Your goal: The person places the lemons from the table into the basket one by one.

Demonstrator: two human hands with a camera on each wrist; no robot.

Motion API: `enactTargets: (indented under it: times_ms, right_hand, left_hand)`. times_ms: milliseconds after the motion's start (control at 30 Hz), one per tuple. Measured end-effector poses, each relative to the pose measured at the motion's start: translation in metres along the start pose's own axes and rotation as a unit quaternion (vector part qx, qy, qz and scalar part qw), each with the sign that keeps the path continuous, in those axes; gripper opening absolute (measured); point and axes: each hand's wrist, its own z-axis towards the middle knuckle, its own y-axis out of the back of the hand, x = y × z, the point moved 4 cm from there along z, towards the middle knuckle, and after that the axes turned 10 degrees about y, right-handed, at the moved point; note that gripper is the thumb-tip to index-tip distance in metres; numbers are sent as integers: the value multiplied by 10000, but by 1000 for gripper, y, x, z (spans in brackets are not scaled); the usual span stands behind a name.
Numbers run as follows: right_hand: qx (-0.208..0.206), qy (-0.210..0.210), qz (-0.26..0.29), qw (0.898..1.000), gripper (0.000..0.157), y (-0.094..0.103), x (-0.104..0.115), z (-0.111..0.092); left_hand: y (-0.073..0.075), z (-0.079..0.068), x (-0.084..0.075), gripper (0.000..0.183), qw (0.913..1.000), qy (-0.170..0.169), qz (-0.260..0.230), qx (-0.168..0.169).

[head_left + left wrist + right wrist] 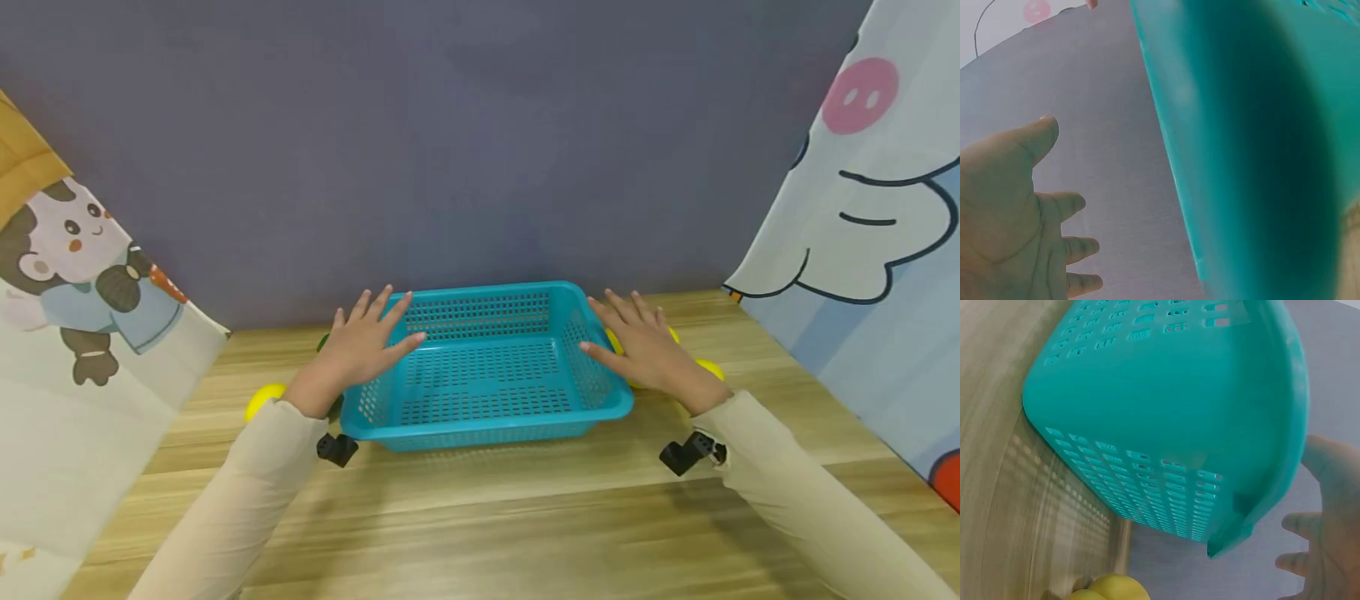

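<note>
A blue plastic basket (480,422) with slotted walls stands upright on the wooden table. Over its left end, my left hand (362,346) is held with fingers spread and the palm toward the basket. The left wrist view shows that hand (1010,219) apart from the rim (1175,181), holding nothing. My right hand (645,346) hovers at the opposite end, its fingers straight and spread. In the right wrist view, the right thumb overlaps the basket's rim (1297,406), and the other fingers (1300,524) extend beside it.
A rounded yellow thing (262,402) lies left of the basket, near a mostly hidden dark green thing (323,342). More yellow things (709,368) lie to the right, partly behind my right hand. A grey wall (480,150) rises behind; printed cloths (885,250) hang at both sides.
</note>
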Motion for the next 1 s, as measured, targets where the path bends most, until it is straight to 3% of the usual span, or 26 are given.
enactTargets:
  times_ms: [533, 767, 1000]
  right_hand:
    - [-157, 46, 201, 9997, 71, 7, -3, 4]
    - [-436, 154, 753, 9961, 66, 7, -3, -6]
    - [-806, 325, 1562, 9839, 59, 3, -4, -15]
  left_hand:
    - [1, 0, 17, 74, 9998, 56, -142, -148]
    - [6, -4, 24, 76, 9991, 41, -359, -235]
    - [12, -8, 36, 76, 9972, 43, -657, -351]
